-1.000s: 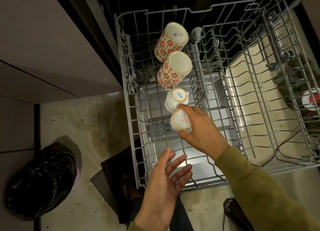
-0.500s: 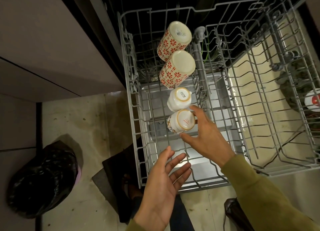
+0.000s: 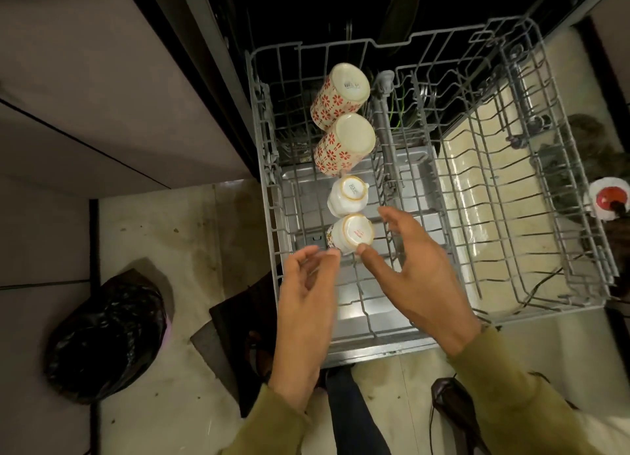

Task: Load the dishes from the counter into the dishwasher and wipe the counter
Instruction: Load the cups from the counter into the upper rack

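rack: four cups inverted in left row | nearest cup: right hand thumb touches, fingers spread | left hand: loose, empty, just left

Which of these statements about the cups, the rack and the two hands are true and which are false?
1. Four cups sit upside down in a row in the rack. True.
2. The two far cups have a red flower pattern. True.
3. The right hand holds a plate. False: it holds nothing; its fingers are spread around the nearest cup.
4. The left hand rests on the black bag. False: it is over the rack's near edge, beside the nearest cup.
5. The rack's right half is full of dishes. False: no dishes sit there.
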Available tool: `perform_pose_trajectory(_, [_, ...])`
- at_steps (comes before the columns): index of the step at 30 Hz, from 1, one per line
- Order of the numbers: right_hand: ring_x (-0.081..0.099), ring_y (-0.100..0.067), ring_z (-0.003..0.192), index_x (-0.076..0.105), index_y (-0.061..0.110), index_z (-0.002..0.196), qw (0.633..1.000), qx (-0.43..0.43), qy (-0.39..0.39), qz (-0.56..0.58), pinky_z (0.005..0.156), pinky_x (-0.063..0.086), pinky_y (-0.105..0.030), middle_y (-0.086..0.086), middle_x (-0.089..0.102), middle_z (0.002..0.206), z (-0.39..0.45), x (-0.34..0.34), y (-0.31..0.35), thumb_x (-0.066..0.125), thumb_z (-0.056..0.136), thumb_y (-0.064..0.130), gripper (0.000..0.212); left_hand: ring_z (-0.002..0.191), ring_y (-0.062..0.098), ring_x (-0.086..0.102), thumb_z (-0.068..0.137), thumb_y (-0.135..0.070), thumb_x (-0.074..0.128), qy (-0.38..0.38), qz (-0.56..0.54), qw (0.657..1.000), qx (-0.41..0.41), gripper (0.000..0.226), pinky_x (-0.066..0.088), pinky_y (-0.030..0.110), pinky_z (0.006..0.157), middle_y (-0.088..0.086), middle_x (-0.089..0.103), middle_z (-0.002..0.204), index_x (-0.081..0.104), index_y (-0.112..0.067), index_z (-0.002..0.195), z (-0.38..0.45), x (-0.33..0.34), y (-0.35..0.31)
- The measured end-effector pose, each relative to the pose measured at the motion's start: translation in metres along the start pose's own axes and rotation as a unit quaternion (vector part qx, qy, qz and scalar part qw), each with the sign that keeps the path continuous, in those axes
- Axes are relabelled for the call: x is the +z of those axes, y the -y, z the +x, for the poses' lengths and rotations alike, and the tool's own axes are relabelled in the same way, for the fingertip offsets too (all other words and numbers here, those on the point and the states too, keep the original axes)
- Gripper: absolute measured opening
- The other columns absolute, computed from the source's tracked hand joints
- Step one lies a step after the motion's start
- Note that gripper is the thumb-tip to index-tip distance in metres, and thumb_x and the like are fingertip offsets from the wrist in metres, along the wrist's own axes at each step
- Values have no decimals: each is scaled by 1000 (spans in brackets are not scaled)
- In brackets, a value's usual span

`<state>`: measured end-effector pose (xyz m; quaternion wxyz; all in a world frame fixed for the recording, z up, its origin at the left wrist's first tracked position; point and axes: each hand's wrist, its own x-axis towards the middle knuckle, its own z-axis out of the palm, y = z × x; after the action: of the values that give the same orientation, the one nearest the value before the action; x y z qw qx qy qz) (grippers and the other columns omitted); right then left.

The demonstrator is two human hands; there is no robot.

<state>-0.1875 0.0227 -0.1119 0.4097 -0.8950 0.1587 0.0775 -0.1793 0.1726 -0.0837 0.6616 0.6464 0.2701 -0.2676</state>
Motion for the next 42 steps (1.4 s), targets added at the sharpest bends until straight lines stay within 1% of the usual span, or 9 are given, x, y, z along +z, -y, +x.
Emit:
perform_pose_trajectory(5, [38,8,124,42,28,143,999,-32,-23,22,103,29,-13,21,46,131,-23,-50,64,59,94,42,53,101,-4,63,93,-37,62,-10,4,997,70,30,48,8,78,-12,68,111,61,-24,120,-35,-9,-60])
perform_pose_trajectory(9, [35,17,120,43,30,143,997,-60,-33,32,96,21,5,25,43,133,-42,-93,113,58,95,43,52,105,-5,63,93,-40,62,-13,21,992,121,31,47,15,84,-13,68,114,61,-26,120,-77,-21,-107])
perform_pose_trajectory(11, [32,13,125,41,28,145,997,-70,-31,22,96,18,6,24,39,135,-54,-114,137,56,95,46,56,108,-4,62,94,-40,61,-16,25,990,134,30,46,16,86,-13,67,116,60,-26,121,-103,-28,-127])
perform_pose_trajectory(15, [37,4,130,43,23,145,992,-110,-46,32,108,31,-17,15,44,145,-80,-147,180,53,95,47,56,106,-4,63,93,-41,59,-22,48,981,184,35,49,11,86,-12,68,116,60,-24,123,-158,-40,-154])
perform_pose_trajectory(19, [39,-3,134,43,31,141,989,-133,-44,48,108,43,-41,12,45,147,-108,-163,204,49,97,53,50,110,-1,63,80,-54,58,-42,50,975,214,53,49,23,97,-11,67,119,59,-24,124,-204,-52,-160])
perform_pose_trajectory(23, [36,4,131,41,30,143,987,-149,-20,52,107,33,-20,12,43,148,-128,-165,217,48,94,57,56,112,-1,62,81,-50,59,-84,24,969,229,49,48,24,99,-10,67,121,60,-24,123,-232,-67,-156])
perform_pose_trajectory(28, [38,-1,136,40,30,145,982,-185,11,42,110,37,-27,12,43,150,-146,-150,242,45,91,64,64,111,0,63,81,-48,58,-118,-34,961,247,50,47,20,96,-9,69,119,61,-21,122,-248,-89,-157])
perform_pose_trajectory(38, [34,8,127,39,36,143,975,-220,13,34,100,26,-9,25,39,137,-143,-102,318,52,85,60,64,107,1,65,82,-50,57,-123,-65,947,291,45,48,22,92,-12,71,111,63,-23,118,-241,-165,-188])
perform_pose_trajectory(42, [33,6,130,37,43,139,977,-208,-2,55,106,28,-18,26,38,140,-138,-71,363,52,83,62,62,108,-1,64,82,-53,56,-120,-52,943,307,45,48,19,90,-16,70,112,62,-27,118,-233,-218,-206])
